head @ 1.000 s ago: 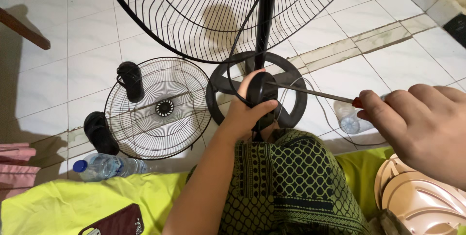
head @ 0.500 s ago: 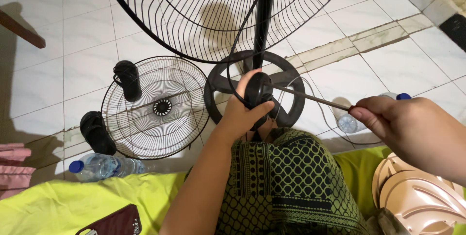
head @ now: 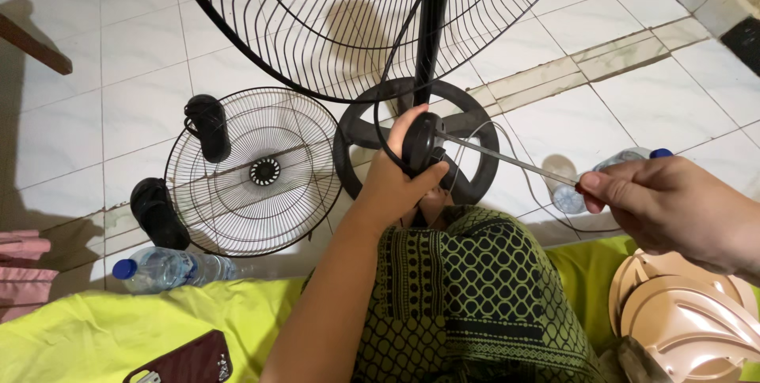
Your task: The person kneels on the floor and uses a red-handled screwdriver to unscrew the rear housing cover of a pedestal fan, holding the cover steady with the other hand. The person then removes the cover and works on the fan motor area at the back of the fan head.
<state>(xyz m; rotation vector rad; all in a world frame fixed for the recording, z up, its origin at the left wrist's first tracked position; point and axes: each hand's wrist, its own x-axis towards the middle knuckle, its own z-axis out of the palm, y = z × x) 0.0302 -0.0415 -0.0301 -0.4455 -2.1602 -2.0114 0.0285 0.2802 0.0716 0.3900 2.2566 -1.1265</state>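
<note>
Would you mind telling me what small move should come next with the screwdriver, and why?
Probably turn the screwdriver with the right hand: its tip already meets the round black fan part, which the left hand grips steady. I cannot tell whether the tip is seated in a screw.

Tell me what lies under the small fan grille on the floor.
Through the small grille you see white floor tiles and a beige strip. Two black sandals rest at its left rim; whether they sit on or under the wire cannot be told.
</note>
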